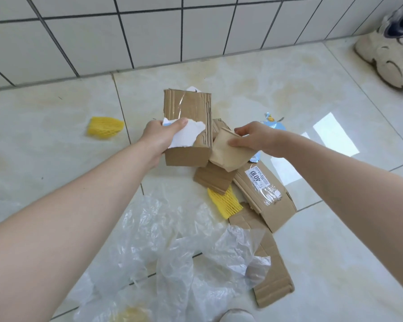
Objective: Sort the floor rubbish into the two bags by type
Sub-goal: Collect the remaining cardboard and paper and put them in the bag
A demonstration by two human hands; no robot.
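My left hand [159, 137] grips a torn cardboard box piece [188, 110] with a white label [186, 133] under the thumb, held above the floor. Beside it, my right hand [254, 137] pinches a crumpled brown paper cup [228, 154]. Below them lie more cardboard pieces [272, 205], one bearing a printed label. A yellow foam net [225, 202] pokes out from under the cardboard; another yellow foam net [104, 127] lies to the left. A clear plastic bag [179, 252] is spread on the floor near me.
A blue-and-white wrapper [273, 123] lies behind my right hand. Another person's pale sneaker [391, 56] stands at the top right by the white tiled wall [149, 31]. My own shoe tip [236, 316] shows at the bottom edge.
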